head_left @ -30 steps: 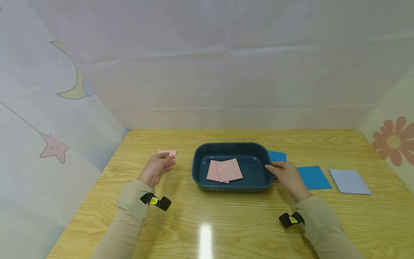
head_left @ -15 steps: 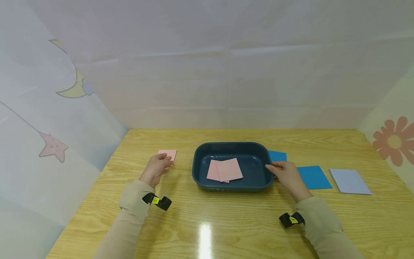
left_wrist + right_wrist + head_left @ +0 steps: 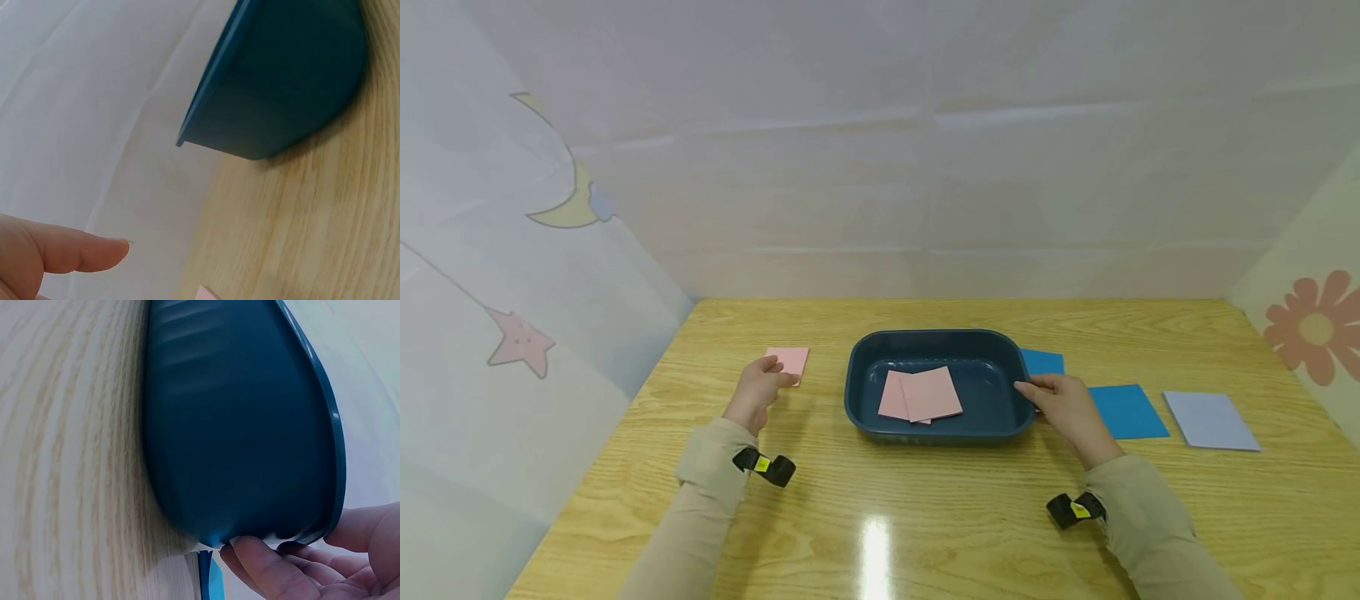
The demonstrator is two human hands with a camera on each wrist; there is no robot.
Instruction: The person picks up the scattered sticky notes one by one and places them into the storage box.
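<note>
The tray (image 3: 940, 437) stands at the middle of the frame, on the table (image 3: 925, 500). Its far rim sits near the table's far edge, a strip of wood between them; a broad stretch of wood runs from its near wall to the bottom of the frame. To its left, a gap of wood parts it from the loose pink square (image 3: 791, 359). Its right side is tighter: one blue square (image 3: 1043, 362) shows just beside its upper right corner, the other (image 3: 1130, 412) lies beyond the right hand (image 3: 1066, 408), and the pale square (image 3: 1212, 421) further right. Two pink squares overlap inside the tray, left of centre.

The right hand grips the tray's right end, thumb at the rim, fingers against the outer wall below. The left hand (image 3: 757, 393), left of centre, holds nothing, fingers loosely bent and partly over the loose pink square; whether they touch it, I cannot tell.
</note>
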